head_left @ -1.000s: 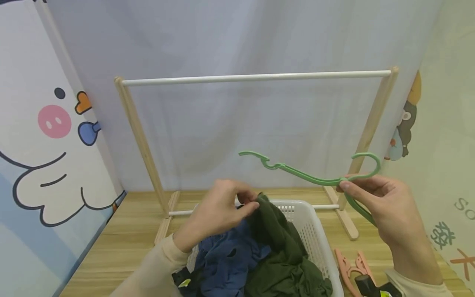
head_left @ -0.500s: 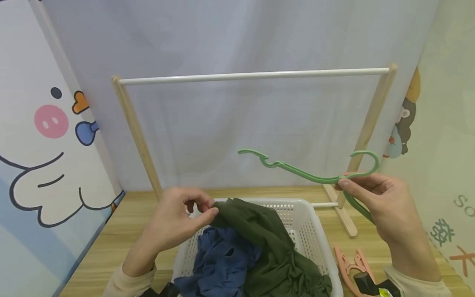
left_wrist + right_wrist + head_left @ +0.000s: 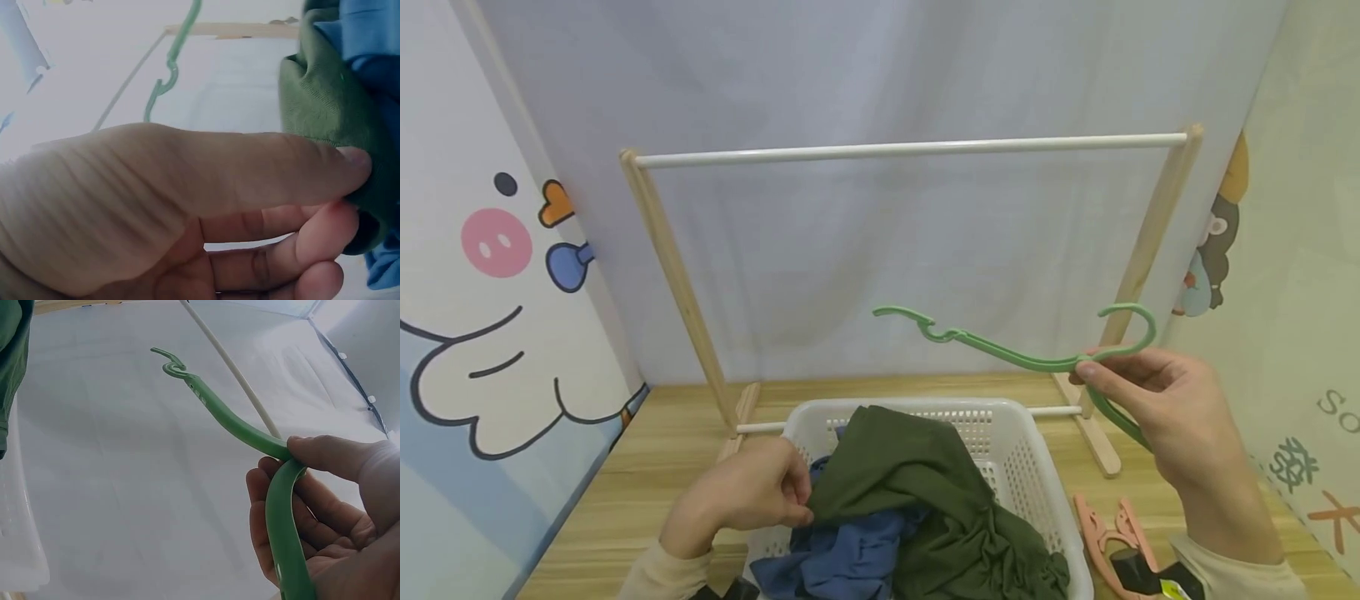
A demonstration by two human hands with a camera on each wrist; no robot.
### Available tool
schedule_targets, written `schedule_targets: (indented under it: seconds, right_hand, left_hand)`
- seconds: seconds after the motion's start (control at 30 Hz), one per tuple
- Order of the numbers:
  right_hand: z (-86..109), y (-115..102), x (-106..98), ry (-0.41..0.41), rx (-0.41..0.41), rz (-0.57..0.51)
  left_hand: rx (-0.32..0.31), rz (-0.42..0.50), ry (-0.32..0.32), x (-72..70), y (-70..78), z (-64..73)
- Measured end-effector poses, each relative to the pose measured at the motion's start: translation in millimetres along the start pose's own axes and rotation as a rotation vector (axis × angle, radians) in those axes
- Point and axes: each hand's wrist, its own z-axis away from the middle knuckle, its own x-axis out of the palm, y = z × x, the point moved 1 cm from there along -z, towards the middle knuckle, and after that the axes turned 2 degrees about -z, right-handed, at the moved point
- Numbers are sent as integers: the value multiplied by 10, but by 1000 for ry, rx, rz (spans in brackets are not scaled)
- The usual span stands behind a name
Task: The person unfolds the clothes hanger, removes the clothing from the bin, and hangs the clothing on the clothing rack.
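My left hand (image 3: 748, 492) pinches the edge of a dark green garment (image 3: 917, 467) between thumb and fingers, at the basket's left side. In the left wrist view the thumb presses on the green cloth (image 3: 325, 94). A blue garment (image 3: 857, 554) lies partly beneath the green one. Off to the right, my right hand (image 3: 1172, 408) grips a green plastic hanger (image 3: 1000, 352) near the base of its hook. The hanger's long arm points left, above the basket. In the right wrist view, thumb and fingers close on the hanger (image 3: 237, 425) at its centre joint.
Both garments lie in a white perforated basket (image 3: 1037, 467) on the wooden table (image 3: 647, 467). Behind it stands a rack with a white rail (image 3: 910, 150) and wooden legs. A pink hanger (image 3: 1108, 542) lies right of the basket.
My left hand has moved left and then down toward me, drawing the green cloth over the blue garment. My right hand and the green hanger have shifted only slightly.
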Motion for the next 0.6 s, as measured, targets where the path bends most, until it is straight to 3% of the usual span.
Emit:
schedule_targets:
  seconds: [0.17,0.3,0.37,0.5,0.6]
  right_hand:
    - [1,13,2,-6,13,11]
    - [0,11,5,-13,12,2]
    - [-3,8,8,-18,6,-10]
    - [-2,7,10,-13,2,-14]
    - [3,10,12,-4,5,-12]
  left_hand:
    - [-11,-19,-4,14,4,-49]
    - [-49,-18,13,-85,37,-72]
    - [-53,-43,56,-156,74,-97]
    - [31,-147,193,-251,176,-246]
    - [136,-221,244,-235,255,-429]
